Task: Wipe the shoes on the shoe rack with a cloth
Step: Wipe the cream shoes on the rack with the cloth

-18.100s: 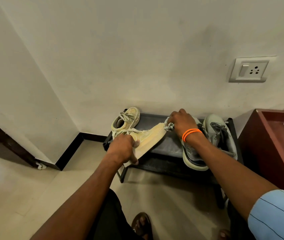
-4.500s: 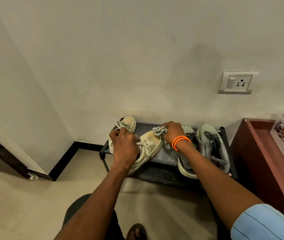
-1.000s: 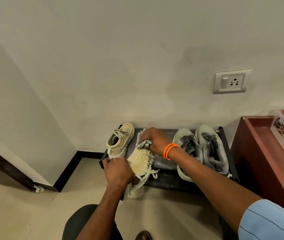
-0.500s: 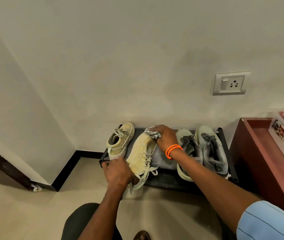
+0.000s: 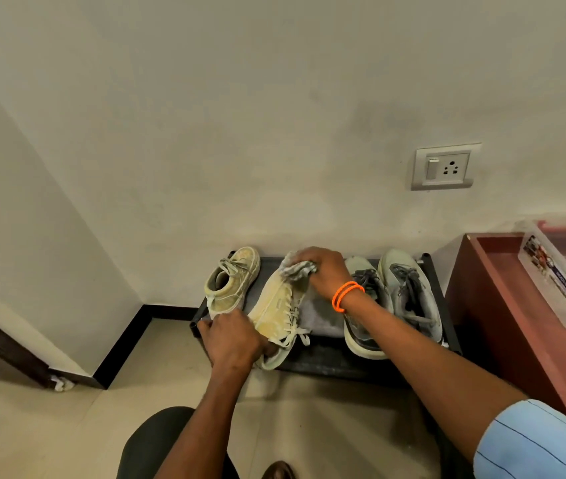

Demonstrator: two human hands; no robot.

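A low black shoe rack (image 5: 330, 354) stands against the wall. My left hand (image 5: 233, 338) grips the heel of a cream sneaker (image 5: 278, 305) that lies tilted on its side across the rack. My right hand (image 5: 326, 271), with orange bands at the wrist, holds a bunched grey-white cloth (image 5: 297, 267) against the sneaker's toe. The matching cream sneaker (image 5: 231, 281) stands upright at the rack's left end. Two grey sneakers (image 5: 392, 299) stand side by side at the right end.
A dark red cabinet (image 5: 516, 323) stands right of the rack, with a clear plastic box (image 5: 558, 271) on top. A wall socket (image 5: 444, 167) sits above. The wall corner and black skirting (image 5: 122, 347) lie left. Beige floor tiles and my knee (image 5: 157, 440) are in front.
My right hand has moved the cloth from the sneaker's laces up to its toe. My left hand has stayed on the heel.
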